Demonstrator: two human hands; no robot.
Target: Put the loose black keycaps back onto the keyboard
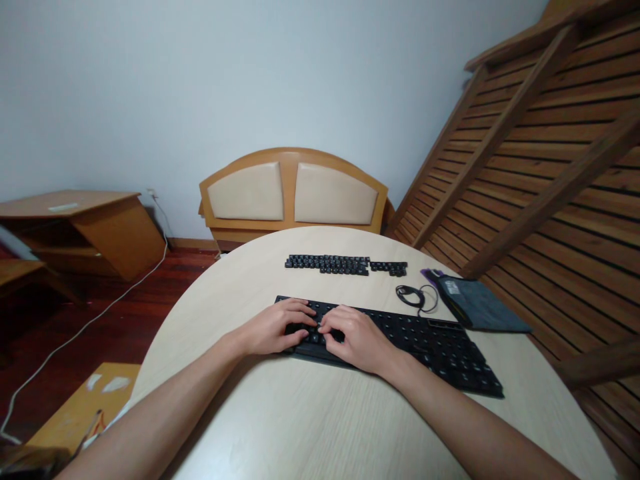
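A black keyboard (425, 340) lies at a slant on the round table; bare switch spots show on it where keycaps are off. My left hand (274, 327) rests over its left end, fingers stretched forward and thumb apart, touching the keys. Beside it, my right hand (356, 337) is bent over the keyboard with thumb and fingers drawn together in a pinch. Whatever is between those fingertips is too small to make out. Behind the keyboard, loose black keycaps (327, 264) stand in rows, with a smaller group of keycaps (389, 267) to their right.
A coiled black cable (411, 296) and a dark grey cloth pouch (483, 305) lie on the pale round table (280, 427). Beyond are a headboard (293, 157) and, at right, leaning wooden slats (530, 133). A wooden desk (100, 227) stands left; a white cord (100, 320) crosses the floor.
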